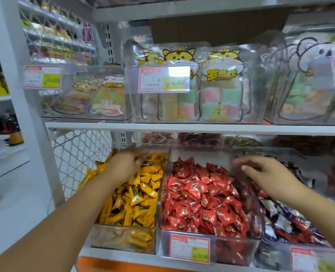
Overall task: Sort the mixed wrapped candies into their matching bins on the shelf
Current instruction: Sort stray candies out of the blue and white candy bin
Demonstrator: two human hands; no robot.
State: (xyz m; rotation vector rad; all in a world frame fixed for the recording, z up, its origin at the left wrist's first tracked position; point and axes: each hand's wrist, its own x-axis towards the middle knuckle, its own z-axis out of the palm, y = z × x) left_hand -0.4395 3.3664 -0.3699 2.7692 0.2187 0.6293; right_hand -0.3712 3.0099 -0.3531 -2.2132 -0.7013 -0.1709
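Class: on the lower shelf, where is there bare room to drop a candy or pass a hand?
Bare: the back of the red bin, behind its heap; the gap beneath the upper shelf board. Crowded: the heaped yellow bin and mixed bin.

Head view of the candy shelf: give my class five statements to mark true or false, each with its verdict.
1. The left hand is over the yellow candies. True.
2. The middle bin holds blue candies. False: it holds red candies.
3. The right hand grips a red candy. False: its fingers are spread and no candy shows in them.
4. A price tag sits on the middle bin's front. True.
5. Nothing stands above the candy bins. False: bags stand in clear bins on the upper shelf.
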